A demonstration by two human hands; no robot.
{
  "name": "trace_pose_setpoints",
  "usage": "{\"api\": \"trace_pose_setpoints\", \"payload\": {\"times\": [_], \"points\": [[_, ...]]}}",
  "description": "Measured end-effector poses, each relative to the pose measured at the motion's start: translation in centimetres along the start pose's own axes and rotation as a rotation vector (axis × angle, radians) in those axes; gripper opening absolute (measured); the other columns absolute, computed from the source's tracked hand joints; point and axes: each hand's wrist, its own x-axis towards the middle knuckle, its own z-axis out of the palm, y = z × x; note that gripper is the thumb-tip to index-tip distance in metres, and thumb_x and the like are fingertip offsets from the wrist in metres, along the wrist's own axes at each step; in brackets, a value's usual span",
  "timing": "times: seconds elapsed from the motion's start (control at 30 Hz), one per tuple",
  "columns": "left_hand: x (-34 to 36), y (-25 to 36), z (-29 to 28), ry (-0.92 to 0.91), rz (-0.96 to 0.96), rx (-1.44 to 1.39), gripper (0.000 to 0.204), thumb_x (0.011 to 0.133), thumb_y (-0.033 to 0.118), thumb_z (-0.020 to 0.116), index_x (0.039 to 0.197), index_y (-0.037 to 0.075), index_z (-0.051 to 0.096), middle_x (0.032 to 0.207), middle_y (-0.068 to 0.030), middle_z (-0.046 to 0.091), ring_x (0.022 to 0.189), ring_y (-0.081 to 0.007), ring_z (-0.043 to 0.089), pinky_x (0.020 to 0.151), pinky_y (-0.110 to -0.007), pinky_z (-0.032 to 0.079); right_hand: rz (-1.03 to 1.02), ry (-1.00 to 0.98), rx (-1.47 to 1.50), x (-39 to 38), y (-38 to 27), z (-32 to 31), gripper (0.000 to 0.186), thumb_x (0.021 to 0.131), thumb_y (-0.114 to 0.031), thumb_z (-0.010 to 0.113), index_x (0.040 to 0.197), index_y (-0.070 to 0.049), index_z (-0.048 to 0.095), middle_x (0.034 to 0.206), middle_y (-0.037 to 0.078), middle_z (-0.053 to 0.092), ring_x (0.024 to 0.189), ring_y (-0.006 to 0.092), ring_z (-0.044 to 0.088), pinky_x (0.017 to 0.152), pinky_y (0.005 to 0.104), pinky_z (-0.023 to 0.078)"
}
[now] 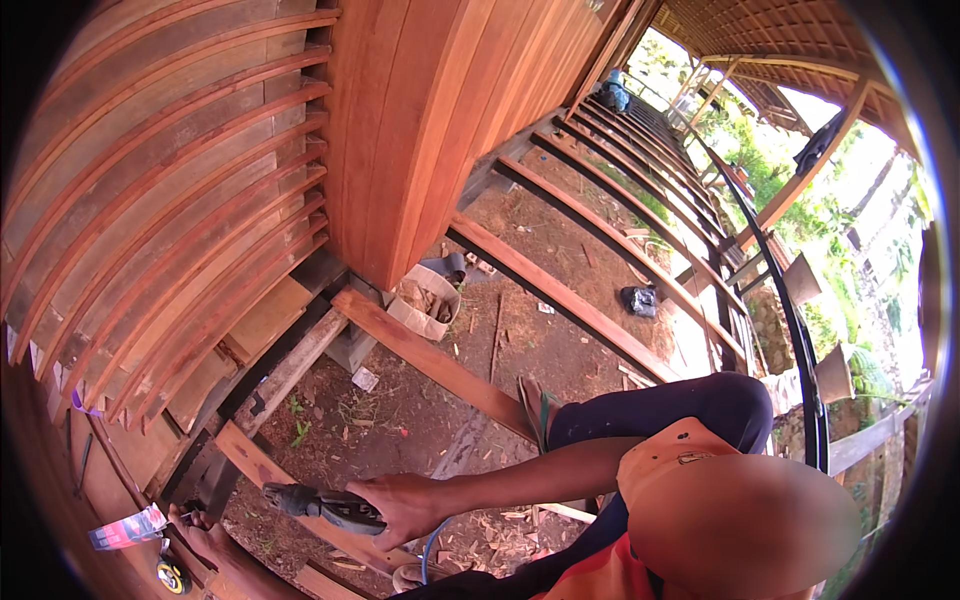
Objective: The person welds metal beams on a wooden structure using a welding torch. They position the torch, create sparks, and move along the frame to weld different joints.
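My own hands are not in view. A person in a cap (pixel 670 455) squats over the joists at lower right, one hand (pixel 395 505) gripping a dark hand tool (pixel 320 505) over a reddish board (pixel 250 460). Another bare hand (pixel 200 535), apparently that person's, is at a dark beam at lower left, fingers curled near something small that I cannot make out. A colourful flat packet (pixel 125 527) and a yellow-and-black tape measure (pixel 172 575) lie beside that hand.
Spaced joists (pixel 550 290) run over dirt ground beside a red wooden wall (pixel 400 120). Slats (pixel 170 200) fill the upper left. A pale open container (pixel 425 300) and black bag (pixel 638 300) sit below. A dark rail (pixel 800 340) edges the right; a blue shape (pixel 615 95) is far back.
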Motion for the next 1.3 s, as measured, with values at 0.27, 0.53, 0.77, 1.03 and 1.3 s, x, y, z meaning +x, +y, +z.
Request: {"api": "trace_pose_setpoints", "payload": {"times": [0.27, 0.53, 0.77, 1.03, 1.3], "points": [[-22.5, -9.8, 8.0, -0.12, -0.358, 0.257, 0.024, 0.106, 0.032, 0.07, 0.115, 0.01, 0.071, 0.076, 0.007, 0.051, 0.057, -0.002, 0.038, 0.047, -0.019, 0.029, -0.018, 0.038, 0.208, -1.3, 1.1, -1.1, 0.08, 0.076, -0.04, 0.082, 0.133, 0.004, 0.048, 0.104, 0.024, 0.066, 0.093, 0.0383, 0.068, 0.082, 0.0467, 0.053], [-30.9, -4.0, 15.9, -0.307, -0.215, 0.39, 0.02, 0.101, 0.011, 0.075, 0.101, 0.011, 0.054, 0.079, 0.0031, 0.055, 0.057, -0.0037, 0.044, 0.05, -0.019, 0.035, -0.077, 0.063, 0.63, -1.0, 1.8, -2.9, 0.087, 0.082, -0.025, 0.086, 0.152, -0.002, 0.04, 0.129, 0.01, 0.058, 0.118, 0.0214, 0.06, 0.106, 0.0412, 0.05], [-28.8, -1.4, 15.8, -0.244, -0.142, 0.212, 0.017, 0.109, 0.024, 0.066, 0.098, 0.014, 0.059, 0.082, 0.0001, 0.064, 0.059, -0.0058, 0.047, 0.052, -0.022, 0.034, 0.074, 0.147, 0.013, -2.1, -0.1, -2.5, 0.086, 0.079, -0.03, 0.09, 0.145, 0.0, 0.044, 0.114, 0.014, 0.062, 0.104, 0.028, 0.065, 0.093, 0.0438, 0.054], [-32.1, -2.6, 15.5, -0.139, -0.38, 0.054, 0.024, 0.109, 0.032, 0.066, 0.093, 0.015, 0.059, 0.08, 0.0024, 0.058, 0.062, -0.0065, 0.045, 0.055, -0.023, 0.034, -0.13, 0.37, -0.469, -1.9, 1.8, 0.0, 0.083, 0.067, -0.021, 0.089, 0.137, -0.001, 0.049, 0.116, 0.023, 0.063, 0.105, 0.0437, 0.066, 0.094, 0.0511, 0.054], [-33.0, -2.7, 15.8, -0.12, -0.485, -0.015, 0.024, 0.109, 0.034, 0.067, 0.097, 0.016, 0.058, 0.081, 0.0016, 0.056, 0.062, -0.007, 0.039, 0.056, -0.024, 0.032, -0.226, 0.384, -0.55, -1.3, 1.1, -1.1, 0.077, 0.064, -0.015, 0.088, 0.13, -0.001, 0.053, 0.112, 0.022, 0.062, 0.101, 0.0429, 0.066, 0.09, 0.0502, 0.054]]}}
